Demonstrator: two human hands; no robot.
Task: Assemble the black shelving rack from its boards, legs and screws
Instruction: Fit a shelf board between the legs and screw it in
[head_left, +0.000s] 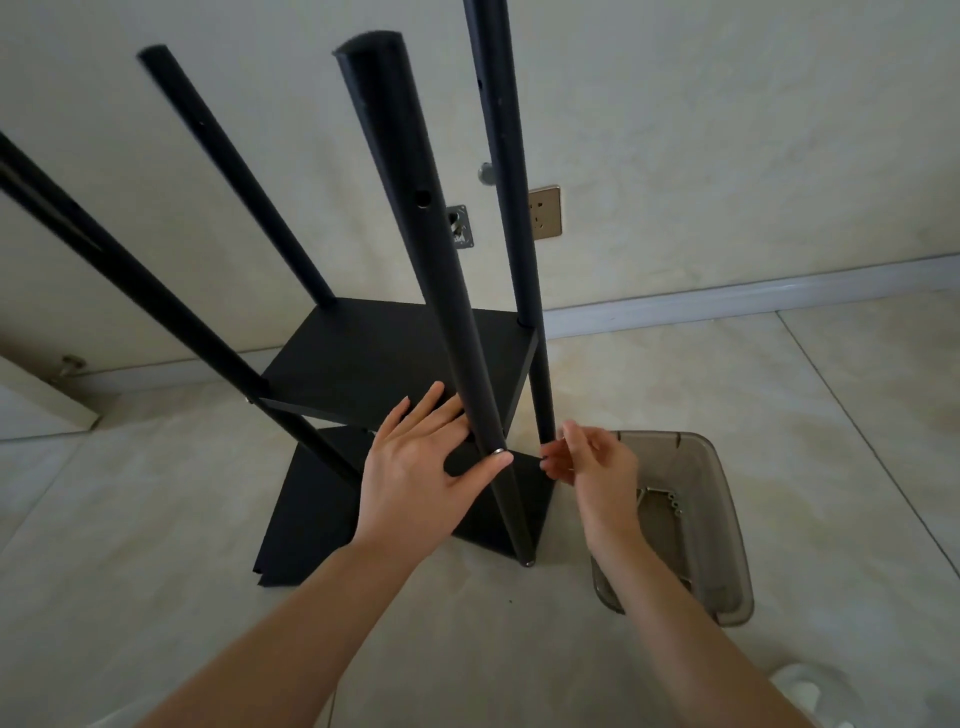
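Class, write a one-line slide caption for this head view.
Left hand steadies the near leg at a screw; right hand waits beside the rack.

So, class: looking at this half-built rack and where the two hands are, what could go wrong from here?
1. The near leg leans; only the left hand steadies it, so it might tip.
2. The right hand pinches something small, probably a screw; dropped, it could roll across the floor, away from the plastic bin.
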